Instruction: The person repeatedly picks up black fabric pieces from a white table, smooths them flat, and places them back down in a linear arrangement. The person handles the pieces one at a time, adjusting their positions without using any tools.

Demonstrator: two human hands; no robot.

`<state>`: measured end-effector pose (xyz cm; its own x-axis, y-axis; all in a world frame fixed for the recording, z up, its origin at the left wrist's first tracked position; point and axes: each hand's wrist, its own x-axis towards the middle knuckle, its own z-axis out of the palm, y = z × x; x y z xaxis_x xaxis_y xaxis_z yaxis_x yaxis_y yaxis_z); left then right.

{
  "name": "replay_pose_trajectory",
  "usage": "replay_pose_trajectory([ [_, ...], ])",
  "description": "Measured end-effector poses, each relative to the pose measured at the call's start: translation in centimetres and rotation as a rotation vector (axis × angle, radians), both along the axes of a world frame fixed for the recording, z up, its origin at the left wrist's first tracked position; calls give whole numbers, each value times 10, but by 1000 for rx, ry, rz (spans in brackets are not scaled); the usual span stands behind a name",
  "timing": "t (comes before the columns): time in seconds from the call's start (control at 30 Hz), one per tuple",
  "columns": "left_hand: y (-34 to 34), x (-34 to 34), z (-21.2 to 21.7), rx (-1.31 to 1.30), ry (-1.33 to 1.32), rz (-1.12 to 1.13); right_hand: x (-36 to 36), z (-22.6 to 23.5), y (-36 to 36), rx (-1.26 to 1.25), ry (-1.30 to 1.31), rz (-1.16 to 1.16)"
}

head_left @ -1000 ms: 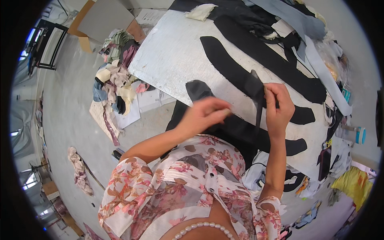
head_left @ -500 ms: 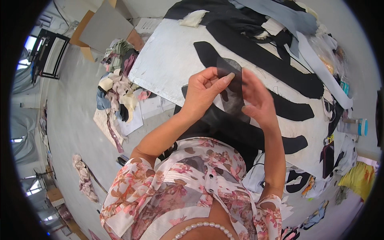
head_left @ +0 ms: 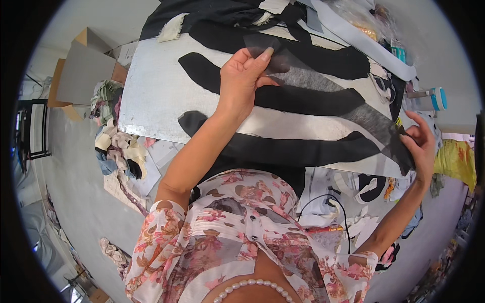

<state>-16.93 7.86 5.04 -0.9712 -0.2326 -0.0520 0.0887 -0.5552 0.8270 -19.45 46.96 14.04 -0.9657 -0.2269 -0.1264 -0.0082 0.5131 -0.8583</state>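
A strip of sheer dark fabric (head_left: pixel 310 80) stretches diagonally between my two hands. My left hand (head_left: pixel 247 76) pinches its far left end between thumb and fingers. At the near right, my right hand (head_left: pixel 418 144) grips the other end, where the cloth bunches into a darker fold. Beneath it, long curved black fabric pieces lie across the white table (head_left: pixel 154 98): a far one (head_left: pixel 323 58), a middle one (head_left: pixel 308 102) partly covered by the sheer strip, and a near one (head_left: pixel 298 151) by the table's front edge.
A heap of fabric scraps (head_left: pixel 116 146) lies left of the table beside a cardboard box (head_left: pixel 83 76). A long pale grey strip (head_left: pixel 364 43) runs along the table's far right. A clear container with a blue rim (head_left: pixel 429 98) and a yellow bag (head_left: pixel 454 161) are at the right.
My hands have moved apart, the right one sweeping out to the right. The sheer strip, earlier gathered between them, is now drawn out lengthwise. My view has shifted to the right.
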Motion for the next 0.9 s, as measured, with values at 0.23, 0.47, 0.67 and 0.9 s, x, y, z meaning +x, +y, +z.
replay_pose_trajectory([
  [0.23,-62,20,-26,-189,-215,65,-1,-38,-32,275,58,198],
  [0.47,7,25,-52,-49,-131,89,-24,-43,-7,596,226,123],
  [0.67,36,24,-55,-111,-89,64,-11,-17,19,605,210,-24],
  [0.9,-60,37,-26,-137,-203,124,2,-32,-38,-78,-237,174],
])
